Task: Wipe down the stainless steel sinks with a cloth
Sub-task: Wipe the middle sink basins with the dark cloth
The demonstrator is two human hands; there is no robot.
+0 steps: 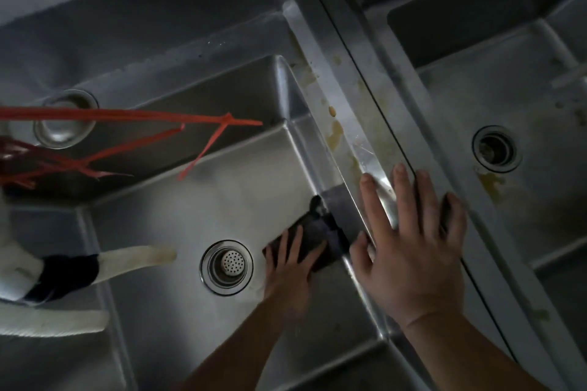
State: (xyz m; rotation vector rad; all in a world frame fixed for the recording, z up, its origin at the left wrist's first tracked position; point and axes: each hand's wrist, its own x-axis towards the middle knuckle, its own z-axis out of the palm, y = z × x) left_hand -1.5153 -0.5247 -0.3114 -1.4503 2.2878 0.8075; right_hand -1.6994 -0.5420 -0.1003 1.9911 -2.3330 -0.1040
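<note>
I look down into a stainless steel sink (178, 216) with a round strainer drain (226, 267) in its floor. My left hand (290, 267) presses a dark cloth (320, 228) flat against the basin floor, where it meets the right wall, just right of the drain. My right hand (413, 241) lies flat with fingers spread on the steel divider rim (346, 111) between this sink and the right sink (521, 98). Yellowish stains run along that rim above my fingers.
The right sink has its own drain (496, 149) and yellow-brown marks on its floor. A white hose with a black band (66, 270) reaches in from the left. Red plastic strips (133, 119) hang across the upper left, over another round drain (65, 119).
</note>
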